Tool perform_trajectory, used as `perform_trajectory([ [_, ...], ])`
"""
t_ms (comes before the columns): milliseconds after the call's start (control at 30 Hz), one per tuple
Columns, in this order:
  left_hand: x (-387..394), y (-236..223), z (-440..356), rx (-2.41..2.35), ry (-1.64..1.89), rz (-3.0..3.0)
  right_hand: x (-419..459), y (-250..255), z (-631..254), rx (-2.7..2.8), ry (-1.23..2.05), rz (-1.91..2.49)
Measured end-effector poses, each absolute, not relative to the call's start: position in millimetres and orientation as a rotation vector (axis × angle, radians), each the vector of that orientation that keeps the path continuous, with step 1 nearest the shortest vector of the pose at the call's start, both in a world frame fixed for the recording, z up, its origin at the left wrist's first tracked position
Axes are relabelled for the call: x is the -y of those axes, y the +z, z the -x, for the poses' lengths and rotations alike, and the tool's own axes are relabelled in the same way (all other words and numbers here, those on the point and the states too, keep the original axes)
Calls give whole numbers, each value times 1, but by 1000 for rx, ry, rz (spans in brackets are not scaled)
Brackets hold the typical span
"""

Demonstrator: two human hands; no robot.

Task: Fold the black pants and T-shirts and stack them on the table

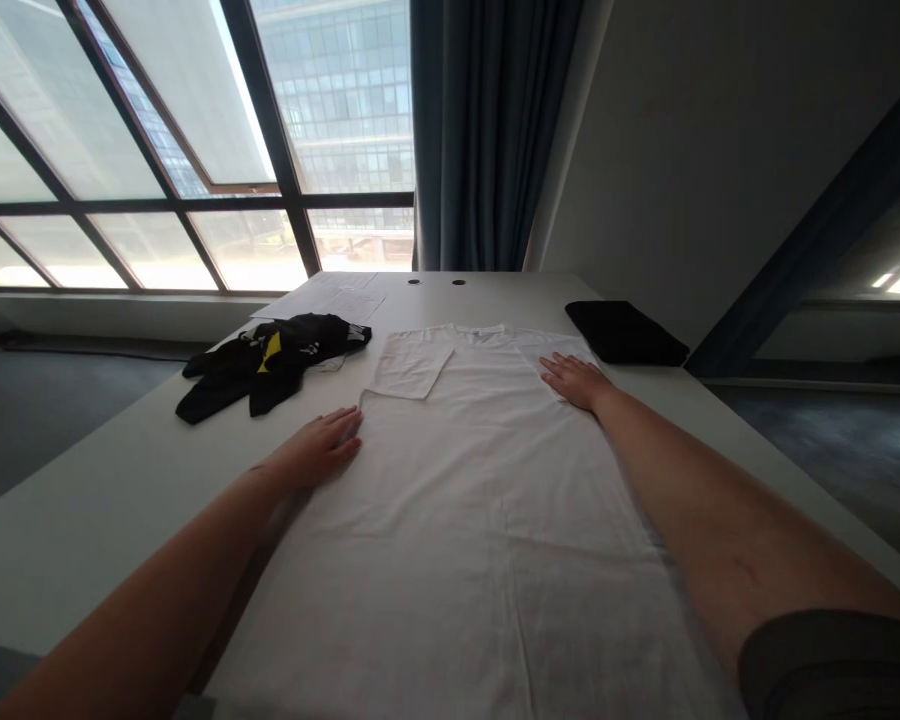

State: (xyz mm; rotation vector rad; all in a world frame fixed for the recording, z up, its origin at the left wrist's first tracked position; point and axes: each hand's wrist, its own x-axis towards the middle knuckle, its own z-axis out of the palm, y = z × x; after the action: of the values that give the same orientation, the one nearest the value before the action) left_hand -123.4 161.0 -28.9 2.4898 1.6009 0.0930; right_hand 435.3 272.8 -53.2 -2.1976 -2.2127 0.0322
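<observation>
A white T-shirt [450, 500] lies spread flat on the white table, its collar at the far end and its lower part towards me. The left sleeve is folded inward over the body of the shirt. My left hand [319, 448] rests at the shirt's left edge just below that sleeve, fingers stretched out. On the right, my right hand [574, 380] lies flat on the shirt near the right sleeve, fingers extended and partly covering it. Neither hand grips anything that I can see.
A crumpled black garment with yellow and white marks [285, 355] lies at the table's left. A folded black cloth [626, 332] is at the back right. Papers [330, 298] lie at the far left of the table [510, 290]. Behind hangs a dark blue curtain [487, 140] beside windows.
</observation>
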Motion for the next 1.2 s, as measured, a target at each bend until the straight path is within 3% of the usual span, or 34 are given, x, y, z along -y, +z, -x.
perform_trajectory([
  [233, -158, -7, 125, -1507, 301, -2356, -262, -50, -427, 2183, -84, 2175],
  [400, -142, 14, 122, -1498, 165, -2337, -254, -19, -393, 2176, -219, 2171],
  [533, -132, 27, 119, -1556, 22, -2308, -272, 0, -315, 2176, -284, 2099],
  [833, -124, 38, 116, -1499, -214, -2271, -314, -7, -81, 2423, 47, 1814],
  [1067, -117, 43, 115, -1362, -266, -2306, -342, -7, -29, 2276, 246, 2015],
  [1200, -108, 49, 111, -1226, -295, -2347, -353, -6, -25, 2359, 318, 1907],
])
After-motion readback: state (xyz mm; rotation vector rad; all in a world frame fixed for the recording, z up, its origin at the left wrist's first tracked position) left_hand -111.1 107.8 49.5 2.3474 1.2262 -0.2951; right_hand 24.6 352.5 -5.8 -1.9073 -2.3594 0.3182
